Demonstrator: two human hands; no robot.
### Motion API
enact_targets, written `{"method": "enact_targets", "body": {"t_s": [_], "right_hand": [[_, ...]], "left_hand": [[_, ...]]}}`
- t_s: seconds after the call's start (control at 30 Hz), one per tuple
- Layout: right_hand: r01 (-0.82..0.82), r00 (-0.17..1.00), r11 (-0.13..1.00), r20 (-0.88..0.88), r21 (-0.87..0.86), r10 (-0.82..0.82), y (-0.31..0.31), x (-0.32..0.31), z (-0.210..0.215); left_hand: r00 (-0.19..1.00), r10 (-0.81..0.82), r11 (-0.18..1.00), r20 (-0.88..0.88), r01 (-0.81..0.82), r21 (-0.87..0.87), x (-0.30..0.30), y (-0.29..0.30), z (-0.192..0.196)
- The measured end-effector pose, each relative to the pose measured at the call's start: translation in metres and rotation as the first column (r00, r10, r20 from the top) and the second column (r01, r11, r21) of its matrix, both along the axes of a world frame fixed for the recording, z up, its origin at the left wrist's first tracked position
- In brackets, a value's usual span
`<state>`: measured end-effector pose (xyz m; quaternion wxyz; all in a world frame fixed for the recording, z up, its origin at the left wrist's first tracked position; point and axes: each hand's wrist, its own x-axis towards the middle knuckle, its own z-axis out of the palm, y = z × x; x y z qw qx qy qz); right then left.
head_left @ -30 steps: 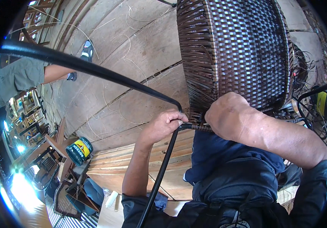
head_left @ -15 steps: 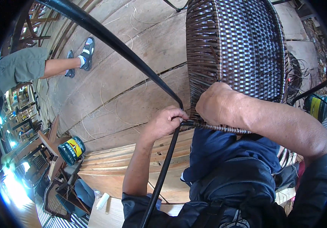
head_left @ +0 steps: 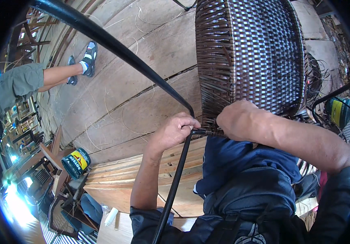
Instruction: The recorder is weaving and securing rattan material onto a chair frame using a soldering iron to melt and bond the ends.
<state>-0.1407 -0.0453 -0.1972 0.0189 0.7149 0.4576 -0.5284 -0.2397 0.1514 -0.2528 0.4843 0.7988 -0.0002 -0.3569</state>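
Observation:
A chair with dark brown woven seat (head_left: pixel 264 53) and black metal tube frame (head_left: pixel 142 67) lies against my lap. My left hand (head_left: pixel 174 132) is closed at the bend of the tube, thumb and forefinger pinched on it; any strand between them is too small to make out. Close by on the right, my right hand (head_left: pixel 236 121) is curled over the near corner of the weave, where strands wrap the tube. Its fingertips are hidden behind the back of the hand, so what they hold does not show. Dark strands (head_left: pixel 215 77) run along the seat's left side.
Light wooden boards (head_left: pixel 122 179) are stacked beside my legs. A green tub (head_left: pixel 76 162) with a yellow label stands at the left, another tub (head_left: pixel 340 112) at the right near a coil of dark strands (head_left: pixel 315 77). Another person's leg (head_left: pixel 63 76) is on the plank floor (head_left: pixel 122 93).
My right hand has moved slightly down and to the right along the corner of the weave. The left hand keeps its pinch at the bend. The view has shifted a little.

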Motion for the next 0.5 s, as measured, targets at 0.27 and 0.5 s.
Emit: {"method": "enact_targets", "body": {"t_s": [0.27, 0.5], "right_hand": [[0.148, 0.987, 0.988, 0.056, 0.05, -0.15, -0.028, -0.02, -0.014], [0.125, 0.991, 0.992, 0.043, -0.013, -0.124, -0.027, -0.018, -0.012]], "left_hand": [[0.996, 0.006, 1.0, -0.092, -0.006, -0.001, 0.003, -0.008, 0.002], [0.995, 0.058, 0.994, -0.085, -0.05, 0.093, 0.002, -0.013, 0.01]]}}
